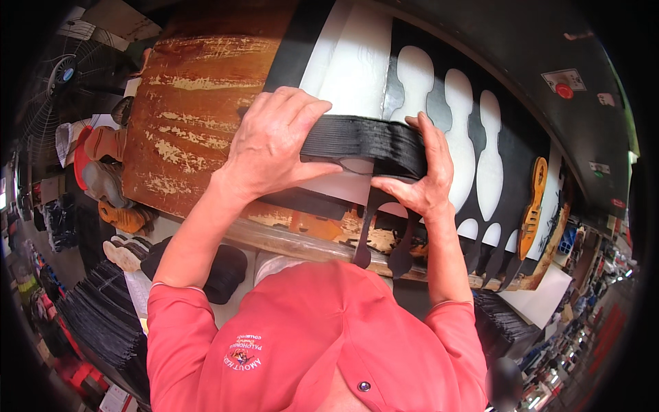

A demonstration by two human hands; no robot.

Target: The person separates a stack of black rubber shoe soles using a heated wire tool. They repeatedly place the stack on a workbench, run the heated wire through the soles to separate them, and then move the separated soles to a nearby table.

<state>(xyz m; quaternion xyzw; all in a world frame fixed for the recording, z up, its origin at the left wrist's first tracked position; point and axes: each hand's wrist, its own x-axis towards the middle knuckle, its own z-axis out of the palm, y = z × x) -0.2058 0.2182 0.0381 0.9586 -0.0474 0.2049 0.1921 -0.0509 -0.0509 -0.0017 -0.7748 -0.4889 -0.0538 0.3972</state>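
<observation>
Between my two hands is a thick stack of thin black sole-shaped pieces (364, 143), standing on edge with its layers showing. My left hand (264, 141) clasps the left end, thumb below and fingers above. Around the right end curls my right hand (427, 168), its thumb at the lower side. Beneath lies a black sheet (511, 134) with several sole-shaped cutouts that show white, such as the long cutout (458, 141) right of the stack. An orange sole-shaped cutting die (533, 209) rests at the sheet's right side.
A worn brown board (206, 103) covers the table's left part. Overhead at the right runs a dark machine beam with a red button (564, 90). Stacks of black strips (103, 323) stand low at the left, near a dark fan (65, 74) farther back.
</observation>
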